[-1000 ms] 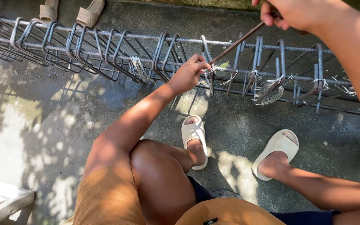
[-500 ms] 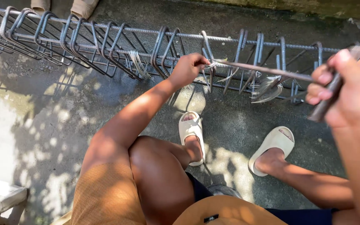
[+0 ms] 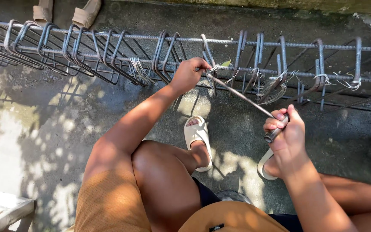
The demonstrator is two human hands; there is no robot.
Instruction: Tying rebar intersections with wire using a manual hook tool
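Looking down from head height, a seated person works at a long rebar cage (image 3: 280, 43) lying across the far side of a concrete floor (image 3: 44, 129). Their left hand (image 3: 188, 75) is closed on the cage at a joint where thin tie wire (image 3: 213, 68) is wrapped around a bar. Their right hand (image 3: 284, 131), nearer and further right, is clamped around the handle of a slim metal hook tool (image 3: 241, 95), whose shaft slants up and left to that same joint, its tip just beside the left fingers. Loose wire loops (image 3: 271, 90) hang on the cage to the right. Pale sandals (image 3: 198, 139) cover the feet below. One risk, as a judgement: the hook could slip off the wire under a pull and jab the left fingers, or the wire could snap if overtwisted.
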